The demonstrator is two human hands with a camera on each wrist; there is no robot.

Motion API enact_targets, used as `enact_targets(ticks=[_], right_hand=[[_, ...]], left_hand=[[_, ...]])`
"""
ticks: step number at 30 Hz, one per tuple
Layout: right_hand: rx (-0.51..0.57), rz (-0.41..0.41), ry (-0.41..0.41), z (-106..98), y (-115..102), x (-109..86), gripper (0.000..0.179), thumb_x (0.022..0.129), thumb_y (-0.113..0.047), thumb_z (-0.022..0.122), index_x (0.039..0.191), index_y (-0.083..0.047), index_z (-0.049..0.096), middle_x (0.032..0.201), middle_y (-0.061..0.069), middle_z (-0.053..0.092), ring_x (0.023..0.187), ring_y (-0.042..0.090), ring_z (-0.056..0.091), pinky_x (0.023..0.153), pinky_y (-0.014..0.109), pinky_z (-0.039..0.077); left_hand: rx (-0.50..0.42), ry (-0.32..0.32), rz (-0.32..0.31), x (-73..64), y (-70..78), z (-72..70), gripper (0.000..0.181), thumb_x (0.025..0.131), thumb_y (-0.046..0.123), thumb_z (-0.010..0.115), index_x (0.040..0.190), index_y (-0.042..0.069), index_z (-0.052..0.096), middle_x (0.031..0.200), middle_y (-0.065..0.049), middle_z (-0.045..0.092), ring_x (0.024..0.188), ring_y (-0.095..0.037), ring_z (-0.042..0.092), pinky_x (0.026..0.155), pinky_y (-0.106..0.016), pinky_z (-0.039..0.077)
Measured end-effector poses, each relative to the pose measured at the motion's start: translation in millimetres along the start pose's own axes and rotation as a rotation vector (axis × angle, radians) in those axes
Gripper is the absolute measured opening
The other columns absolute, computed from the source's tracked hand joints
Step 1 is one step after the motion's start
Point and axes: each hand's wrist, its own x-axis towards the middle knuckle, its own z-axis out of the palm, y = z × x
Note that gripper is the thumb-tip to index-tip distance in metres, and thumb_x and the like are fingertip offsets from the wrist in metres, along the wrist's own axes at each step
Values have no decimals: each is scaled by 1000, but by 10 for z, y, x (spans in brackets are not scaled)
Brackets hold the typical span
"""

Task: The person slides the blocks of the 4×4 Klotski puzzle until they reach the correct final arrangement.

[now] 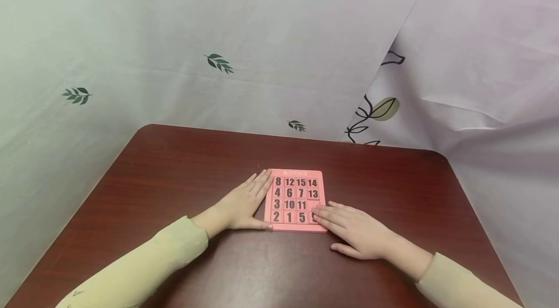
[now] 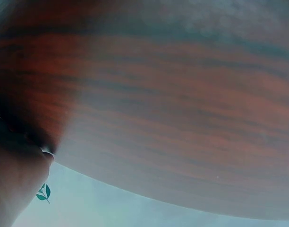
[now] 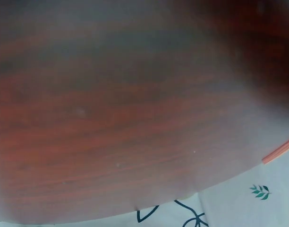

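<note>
A pink number slide puzzle lies flat on the table in the head view. Its top row reads 8, 12, 15, 14, and a gap shows at the right end of the third row. My left hand is spread along the puzzle's left side, fingertips at the upper corner and thumb at the lower one. With fingers straight, my right hand reaches over the right edge, its fingertips on the bottom-right tile, which they partly cover. The right wrist view catches just the puzzle's edge.
The dark red wooden table has rounded far corners. Pale cloth with leaf prints hangs behind it and along both sides.
</note>
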Motion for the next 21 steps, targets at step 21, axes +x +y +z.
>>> enact_targets(ticks=[21], right_hand=[[-43, 138, -44, -6, 176, 137, 69, 105, -52, 59, 158, -9, 51, 165, 6, 50, 153, 23, 49, 130, 40, 31]], left_hand=[[1, 0, 7, -12, 10, -9, 126, 89, 84, 57, 167, -6, 18, 177, -26, 12, 166, -37, 17, 136, -48, 22]])
